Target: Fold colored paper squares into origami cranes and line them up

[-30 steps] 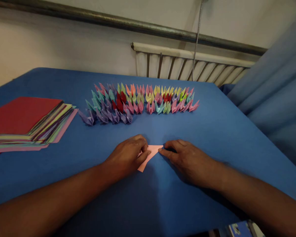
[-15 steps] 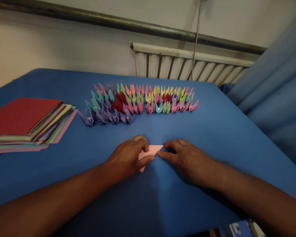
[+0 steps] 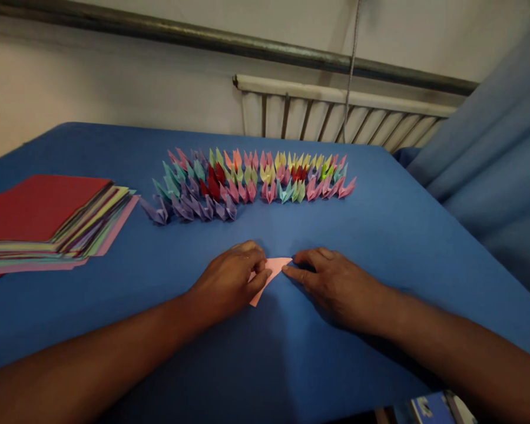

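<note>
A small folded sheet of pink origami paper lies on the blue table in front of me, with a pointed corner to the right and another corner toward me. My left hand grips its left part, fingers curled over the top and thumb on the near edge, hiding much of the sheet. At the right point, my right hand has its thumb and index fingertip on either side of the corner, touching the paper. Beyond my hands stand rows of folded paper cranes in many colours.
To the left lies a thick stack of coloured paper sheets, red on top. The blue tabletop reaches back to a wall with a radiator and a pipe. A blue curtain hangs at the right.
My left thumb has drawn back up and left along the paper, uncovering more of its near edge. The right hand has hardly moved; cranes and stack are unchanged.
</note>
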### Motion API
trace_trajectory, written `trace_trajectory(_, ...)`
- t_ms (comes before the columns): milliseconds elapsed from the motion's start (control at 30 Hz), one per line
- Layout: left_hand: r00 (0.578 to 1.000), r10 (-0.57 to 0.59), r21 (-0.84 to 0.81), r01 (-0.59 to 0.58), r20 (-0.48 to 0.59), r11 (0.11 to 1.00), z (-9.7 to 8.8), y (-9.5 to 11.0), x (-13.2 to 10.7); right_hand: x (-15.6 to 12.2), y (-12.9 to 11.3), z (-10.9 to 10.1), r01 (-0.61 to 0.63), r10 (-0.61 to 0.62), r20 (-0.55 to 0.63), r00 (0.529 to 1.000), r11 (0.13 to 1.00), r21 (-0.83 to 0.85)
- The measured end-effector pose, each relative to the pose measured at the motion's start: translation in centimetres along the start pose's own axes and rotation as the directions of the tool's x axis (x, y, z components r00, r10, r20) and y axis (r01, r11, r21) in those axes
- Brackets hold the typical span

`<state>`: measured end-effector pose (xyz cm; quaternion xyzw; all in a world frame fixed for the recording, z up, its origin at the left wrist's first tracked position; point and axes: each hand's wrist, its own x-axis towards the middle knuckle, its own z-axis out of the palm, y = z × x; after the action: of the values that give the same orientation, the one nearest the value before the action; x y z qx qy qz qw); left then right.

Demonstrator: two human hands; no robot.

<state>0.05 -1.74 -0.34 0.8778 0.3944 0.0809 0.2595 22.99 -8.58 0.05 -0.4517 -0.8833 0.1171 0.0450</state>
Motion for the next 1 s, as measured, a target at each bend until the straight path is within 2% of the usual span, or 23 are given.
trace_trajectory(367, 0.999, -0.036, 0.038, 0.036, -0.01, 0.999, -0.3, -0.1, -0.1, 0.3, -0.3, 0.1, -0.022, 0.021, -0.012, 1.0, 0.999, -0.034)
trace_trajectory(500, 0.998, 0.058, 0.173, -0.053, -0.027, 0.983, -0.1, -0.4, 0.0, 0.4, -0.6, 0.2, -0.044, 0.044, 0.0, 0.999, 0.997, -0.058)
trace_trajectory(700, 0.97, 0.244, 0.389, -0.225, 0.001, 0.893, 0.1, 0.0, 0.1, 0.7, -1.2, 0.3, -0.078, 0.078, -0.007, 0.997, 0.994, -0.075)
trace_trajectory(1000, 0.961, 0.273, 0.46, -0.259, 0.037, 0.849, -0.2, 0.5, -0.1, 0.7, -1.0, 0.3, -0.063, 0.062, -0.026, 0.998, 0.996, -0.065)
